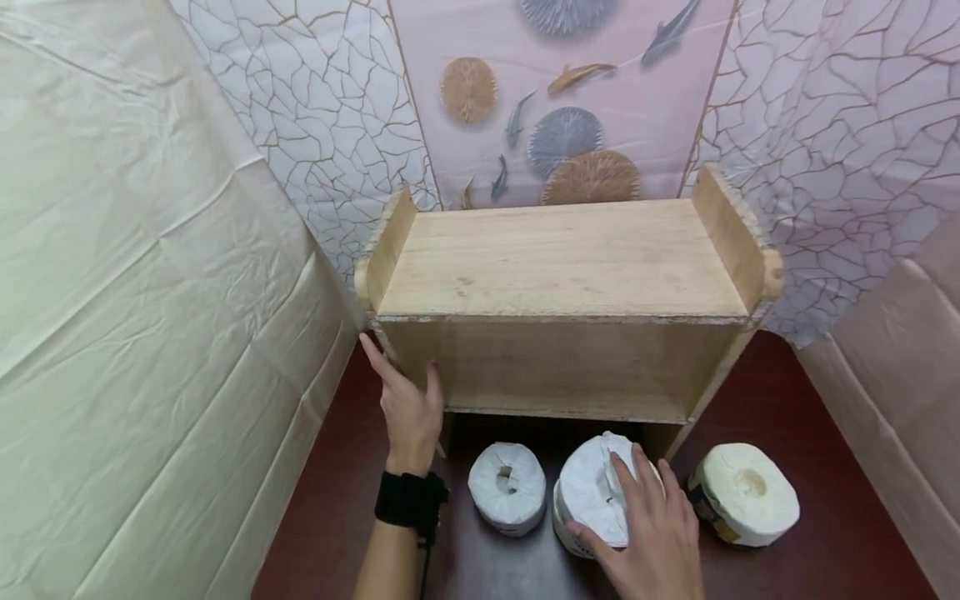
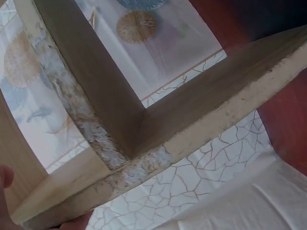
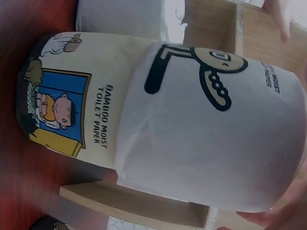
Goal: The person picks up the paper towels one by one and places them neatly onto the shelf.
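My left hand point(image 1: 411, 410) grips the left side panel of a small wooden shelf point(image 1: 562, 262), thumb on the inner face and fingers along the outside. In the left wrist view, part of the thumb point(image 2: 5, 177) shows beside the panel. My right hand point(image 1: 651, 525) spreads over the top of a white-wrapped toilet roll point(image 1: 592, 487), thumb at its near left side, fingers toward the right. That roll stands on a cream toilet roll point(image 3: 98, 103) printed with cartoon figures, as the right wrist view shows.
Another white toilet roll point(image 1: 507, 485) stands to the left, before the shelf's lower opening. A cream toilet roll point(image 1: 744, 493) sits on the right of the dark red tabletop point(image 1: 330, 500). Pale padded walls point(image 1: 172, 333) close in both sides, with a patterned cloth point(image 1: 562, 100) behind.
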Motion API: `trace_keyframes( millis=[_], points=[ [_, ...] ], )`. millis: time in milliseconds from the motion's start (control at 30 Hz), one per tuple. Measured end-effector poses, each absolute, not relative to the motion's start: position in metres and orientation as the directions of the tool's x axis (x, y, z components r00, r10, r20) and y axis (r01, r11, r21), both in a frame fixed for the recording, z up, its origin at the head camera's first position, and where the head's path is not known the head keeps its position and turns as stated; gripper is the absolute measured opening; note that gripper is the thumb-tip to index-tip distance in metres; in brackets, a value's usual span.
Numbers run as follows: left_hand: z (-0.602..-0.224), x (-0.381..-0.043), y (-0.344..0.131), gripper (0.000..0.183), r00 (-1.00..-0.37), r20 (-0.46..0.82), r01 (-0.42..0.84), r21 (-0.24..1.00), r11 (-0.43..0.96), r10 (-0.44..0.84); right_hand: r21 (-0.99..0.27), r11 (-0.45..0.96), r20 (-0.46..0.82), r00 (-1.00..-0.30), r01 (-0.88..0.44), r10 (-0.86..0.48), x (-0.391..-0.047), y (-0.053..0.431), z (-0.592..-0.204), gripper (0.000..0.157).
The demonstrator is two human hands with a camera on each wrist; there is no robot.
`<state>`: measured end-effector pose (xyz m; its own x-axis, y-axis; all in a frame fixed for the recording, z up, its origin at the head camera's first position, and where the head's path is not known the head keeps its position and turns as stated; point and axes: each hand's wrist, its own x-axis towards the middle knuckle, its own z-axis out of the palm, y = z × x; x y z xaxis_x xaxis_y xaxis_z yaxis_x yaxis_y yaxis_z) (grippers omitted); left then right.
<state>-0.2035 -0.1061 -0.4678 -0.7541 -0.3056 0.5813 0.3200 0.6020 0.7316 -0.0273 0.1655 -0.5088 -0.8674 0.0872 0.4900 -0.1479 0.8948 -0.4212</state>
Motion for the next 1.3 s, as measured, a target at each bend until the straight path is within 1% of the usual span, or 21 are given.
trace_keyframes(
  millis=[167,333,467,533,633,733,833,1100,1300],
  points=[
    [-0.468,-0.211,-0.113,0.092,-0.736,0.584,0.351,0.761,0.546,-0.341,-0.43,0.879,0.549,-0.832,-0.208,0.072,-0.023,0.16,-0.518,0.097],
    [-0.466,-0.218,-0.116,0.089,-0.737,0.572,0.387,0.794,0.469,-0.361,-0.444,0.869,0.595,-0.797,-0.217,0.104,-0.017,0.153,-0.526,0.097],
    [-0.465,-0.227,-0.119,0.083,-0.716,0.587,0.404,0.79,0.461,-0.378,-0.44,0.867,0.619,-0.778,-0.234,0.104,-0.018,0.151,-0.529,0.097],
    [-0.466,-0.232,-0.119,0.078,-0.708,0.588,0.414,0.795,0.444,-0.392,-0.442,0.863,0.619,-0.779,-0.244,0.097,-0.02,0.15,-0.529,0.095],
    [-0.469,-0.236,-0.119,0.067,-0.718,0.569,0.426,0.814,0.395,-0.401,-0.441,0.86,0.625,-0.776,-0.257,0.088,-0.021,0.15,-0.529,0.092],
    [-0.474,-0.238,-0.12,0.052,-0.731,0.569,0.443,0.815,0.373,-0.376,-0.419,0.869,0.646,-0.759,-0.263,0.082,-0.023,0.151,-0.53,0.091],
    [-0.478,-0.238,-0.121,0.044,-0.732,0.585,0.46,0.802,0.381,-0.348,-0.403,0.875,0.662,-0.746,-0.266,0.078,-0.025,0.153,-0.531,0.092],
    [-0.475,-0.238,-0.125,0.043,-0.722,0.61,0.489,0.783,0.384,-0.325,-0.352,0.898,0.662,-0.748,-0.266,0.038,-0.034,0.158,-0.53,0.096],
    [-0.473,-0.24,-0.123,0.045,-0.71,0.636,0.507,0.759,0.408,-0.302,-0.341,0.907,0.656,-0.754,-0.248,0.04,-0.034,0.159,-0.528,0.097]
  ],
)
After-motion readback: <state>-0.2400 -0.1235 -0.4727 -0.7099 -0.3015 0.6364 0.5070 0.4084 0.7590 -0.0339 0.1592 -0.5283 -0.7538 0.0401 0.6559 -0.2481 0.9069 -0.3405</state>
